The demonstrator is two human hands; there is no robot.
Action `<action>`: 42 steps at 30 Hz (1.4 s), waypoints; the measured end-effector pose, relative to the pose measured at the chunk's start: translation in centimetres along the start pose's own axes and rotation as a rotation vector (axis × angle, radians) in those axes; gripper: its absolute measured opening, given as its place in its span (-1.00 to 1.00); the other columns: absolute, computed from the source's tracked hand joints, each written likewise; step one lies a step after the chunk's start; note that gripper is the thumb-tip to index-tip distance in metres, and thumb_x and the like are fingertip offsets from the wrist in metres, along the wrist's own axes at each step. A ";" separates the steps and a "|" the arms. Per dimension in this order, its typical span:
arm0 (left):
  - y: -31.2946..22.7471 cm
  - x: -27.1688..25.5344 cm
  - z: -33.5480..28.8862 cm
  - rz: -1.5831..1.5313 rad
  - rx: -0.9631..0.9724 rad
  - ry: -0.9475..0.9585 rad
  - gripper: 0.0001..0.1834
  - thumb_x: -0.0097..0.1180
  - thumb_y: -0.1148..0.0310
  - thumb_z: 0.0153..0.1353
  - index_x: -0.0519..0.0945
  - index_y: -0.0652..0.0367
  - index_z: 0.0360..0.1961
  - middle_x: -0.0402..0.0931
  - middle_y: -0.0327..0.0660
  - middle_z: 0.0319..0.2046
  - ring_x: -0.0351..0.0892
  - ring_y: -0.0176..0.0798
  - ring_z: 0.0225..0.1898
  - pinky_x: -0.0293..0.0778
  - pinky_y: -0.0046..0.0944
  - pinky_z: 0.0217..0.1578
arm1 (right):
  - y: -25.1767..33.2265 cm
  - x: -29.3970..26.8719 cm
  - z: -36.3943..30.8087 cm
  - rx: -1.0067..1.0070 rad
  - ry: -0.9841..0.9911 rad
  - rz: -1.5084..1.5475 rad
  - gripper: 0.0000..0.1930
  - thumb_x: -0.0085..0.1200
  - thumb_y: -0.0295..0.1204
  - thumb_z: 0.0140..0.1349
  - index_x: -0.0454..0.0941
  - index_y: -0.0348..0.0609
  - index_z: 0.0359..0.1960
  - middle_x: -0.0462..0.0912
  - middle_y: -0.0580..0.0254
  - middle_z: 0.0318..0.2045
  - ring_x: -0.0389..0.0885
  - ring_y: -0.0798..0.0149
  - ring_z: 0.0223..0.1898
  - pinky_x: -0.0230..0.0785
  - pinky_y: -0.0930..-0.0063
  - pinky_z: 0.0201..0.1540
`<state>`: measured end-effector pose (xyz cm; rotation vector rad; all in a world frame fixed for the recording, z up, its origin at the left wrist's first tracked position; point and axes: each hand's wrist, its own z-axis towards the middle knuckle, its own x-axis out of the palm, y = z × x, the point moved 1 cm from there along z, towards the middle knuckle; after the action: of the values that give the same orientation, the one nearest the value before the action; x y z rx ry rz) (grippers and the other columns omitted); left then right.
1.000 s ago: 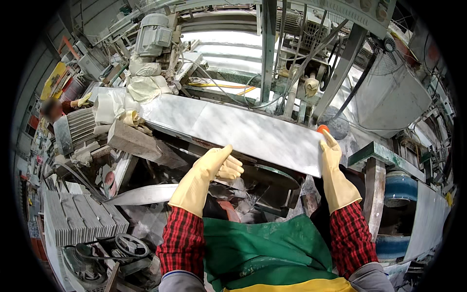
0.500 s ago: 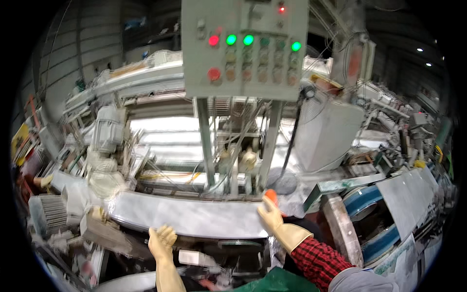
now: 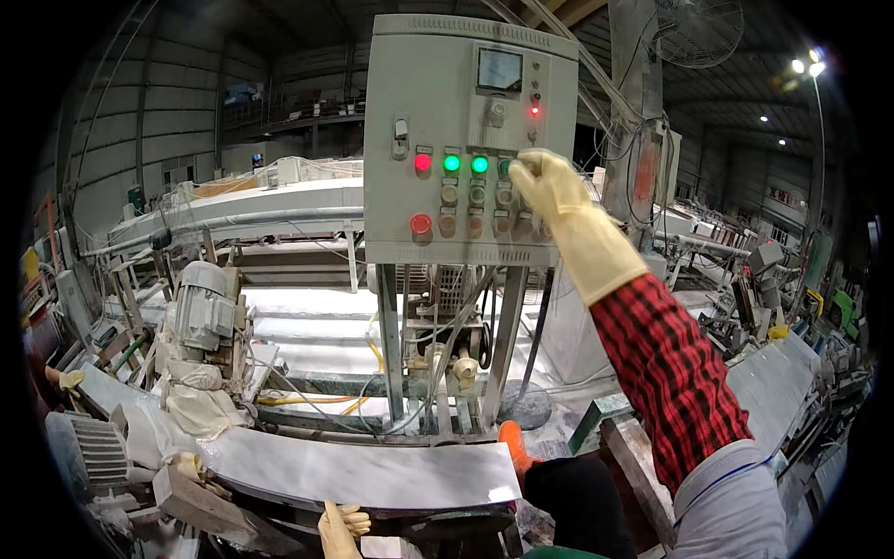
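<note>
My right hand [image 3: 556, 191], in a cream rubber glove, reaches up to the grey control panel [image 3: 391, 102]. Its fingers are curled against the row of buttons and knobs; what they touch is hidden behind the glove. The panel carries lit red and green buttons, a red mushroom button [image 3: 421, 224] and a small screen [image 3: 499, 69]. Low in front, my left hand [image 3: 343, 531], gloved alike, has its fingers stretched out at the near edge of a long grey-white stone slab [image 3: 372, 473]. It holds nothing.
A grey motor [image 3: 203, 306] stands left of the panel's legs. At far left another person's gloved hand [image 3: 72, 379] is by the slab's far end. An orange boot [image 3: 515, 443] stands beside the slab's right end. Another slab [image 3: 773, 382] lies at right.
My right hand has risen from the slab's right end to the panel's buttons. My left hand sits lower in the picture, still near the slab edge. The view has tilted up.
</note>
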<state>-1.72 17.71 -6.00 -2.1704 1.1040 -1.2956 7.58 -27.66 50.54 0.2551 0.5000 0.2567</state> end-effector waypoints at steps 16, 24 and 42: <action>0.4 6.1 -4.2 0.046 0.204 -0.074 -0.30 -0.18 -0.12 0.57 0.57 0.45 -0.28 0.59 0.04 -0.53 0.50 -0.20 -0.64 0.45 -0.33 -0.64 | -2.2 2.9 13.0 -0.031 0.072 -0.661 -0.49 0.03 0.10 0.42 0.64 0.04 0.15 0.72 0.13 0.08 0.69 0.04 0.14 0.60 0.02 0.12; -0.3 6.8 -5.4 0.115 0.217 -0.149 -0.30 -0.21 -0.10 0.58 0.58 0.45 -0.26 0.60 0.05 -0.52 0.52 -0.19 -0.63 0.48 -0.30 -0.62 | 4.0 1.4 9.4 0.127 0.026 -0.606 -0.50 -0.05 0.11 0.47 0.63 0.06 0.14 0.69 0.16 0.10 0.67 0.07 0.15 0.60 0.10 0.13; -0.1 6.9 -5.0 0.158 0.214 -0.156 -0.30 -0.22 -0.09 0.59 0.59 0.46 -0.25 0.62 0.07 -0.51 0.55 -0.16 -0.62 0.50 -0.28 -0.60 | 3.4 0.3 10.0 0.024 0.117 -0.724 -0.49 -0.14 0.11 0.52 0.58 0.03 0.17 0.61 0.17 0.19 0.62 0.08 0.20 0.55 0.18 0.17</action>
<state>-4.14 12.67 0.44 -1.9495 1.0035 -1.1015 12.21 -26.12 59.90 0.0697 0.6791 -0.4425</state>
